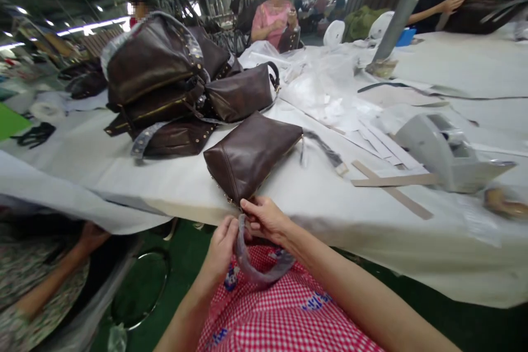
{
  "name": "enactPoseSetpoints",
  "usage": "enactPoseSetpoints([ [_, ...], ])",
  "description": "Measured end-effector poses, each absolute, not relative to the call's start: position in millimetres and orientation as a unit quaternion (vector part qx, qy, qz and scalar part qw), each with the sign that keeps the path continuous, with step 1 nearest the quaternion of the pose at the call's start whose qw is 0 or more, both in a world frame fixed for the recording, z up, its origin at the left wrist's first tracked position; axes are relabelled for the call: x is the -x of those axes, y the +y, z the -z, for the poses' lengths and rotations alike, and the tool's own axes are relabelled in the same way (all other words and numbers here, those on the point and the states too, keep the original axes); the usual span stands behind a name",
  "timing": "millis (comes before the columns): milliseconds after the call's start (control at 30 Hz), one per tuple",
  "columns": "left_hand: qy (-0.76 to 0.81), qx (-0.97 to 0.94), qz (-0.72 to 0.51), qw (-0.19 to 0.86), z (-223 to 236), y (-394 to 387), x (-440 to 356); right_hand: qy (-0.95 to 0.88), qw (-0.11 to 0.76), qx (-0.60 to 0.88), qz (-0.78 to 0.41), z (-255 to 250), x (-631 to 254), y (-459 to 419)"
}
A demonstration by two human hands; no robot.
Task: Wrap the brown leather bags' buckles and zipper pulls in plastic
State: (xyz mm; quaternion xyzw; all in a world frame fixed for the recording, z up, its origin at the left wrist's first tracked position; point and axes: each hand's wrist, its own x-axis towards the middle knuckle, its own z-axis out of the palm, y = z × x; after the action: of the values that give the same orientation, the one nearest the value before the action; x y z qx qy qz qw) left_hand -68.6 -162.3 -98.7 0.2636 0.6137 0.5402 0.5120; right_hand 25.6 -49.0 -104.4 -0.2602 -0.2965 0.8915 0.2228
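A dark brown leather handbag lies on its side at the near edge of the white-covered table. Its strap, wrapped in clear plastic, loops down over the red checked apron. My left hand is closed on the strap close to the bag's lower corner. With thumb and fingers pinched, my right hand grips the strap's end where it meets the bag. The fingertips partly hide that joint.
More brown handbags are piled at the back left. Clear plastic wrapping, a grey tape dispenser and brown strips lie to the right. A metal post rises from the table. Co-workers sit across and at the left, one arm showing.
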Motion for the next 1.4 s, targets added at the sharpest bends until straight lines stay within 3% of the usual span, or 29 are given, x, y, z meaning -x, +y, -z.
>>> enactPoseSetpoints([
  [67, 0.663, -0.291, -0.551, 0.415, 83.3, -173.3, 71.0, -0.306, 0.233, 0.260, -0.886, 98.6, -8.4, -52.2],
  [167, 0.674, -0.308, -0.547, 0.389, 71.5, -186.7, 70.2, -0.321, 0.241, 0.262, -0.878, 97.5, 7.5, -58.7],
  [400, 0.568, -0.171, -0.611, 0.525, 92.5, -180.0, 72.8, -0.378, 0.214, 0.302, -0.849, 110.6, 8.6, -67.3],
  [567, 0.538, -0.126, -0.631, 0.544, 102.2, -169.5, 76.1, -0.542, 0.237, 0.323, -0.739, 110.8, -17.7, -69.2],
  [767, 0.488, -0.093, -0.647, 0.578, 105.4, -156.4, 80.0, -0.784, 0.079, 0.273, -0.551, 105.0, -85.1, -83.9],
  [900, 0.418, -0.049, -0.627, 0.656, 103.8, -142.4, 85.3, -0.867, 0.025, 0.315, -0.386, 105.3, -111.5, -93.0],
  [1000, 0.477, -0.095, -0.608, 0.628, 103.2, -133.0, 81.9, -0.891, -0.004, 0.340, -0.301, 103.1, -118.9, -96.9],
  [1133, 0.584, -0.148, -0.549, 0.579, 98.8, -122.5, 78.7, -0.902, -0.032, 0.357, -0.241, 95.5, -118.4, -100.8],
  [1267, 0.556, -0.121, -0.501, 0.653, 91.6, -114.0, 86.8, -0.903, -0.065, 0.356, -0.230, 89.8, -114.1, -102.0],
  [1400, 0.563, -0.096, -0.493, 0.656, 90.7, -110.5, 84.4, -0.896, -0.071, 0.362, -0.248, 95.3, -108.2, -101.9],
])
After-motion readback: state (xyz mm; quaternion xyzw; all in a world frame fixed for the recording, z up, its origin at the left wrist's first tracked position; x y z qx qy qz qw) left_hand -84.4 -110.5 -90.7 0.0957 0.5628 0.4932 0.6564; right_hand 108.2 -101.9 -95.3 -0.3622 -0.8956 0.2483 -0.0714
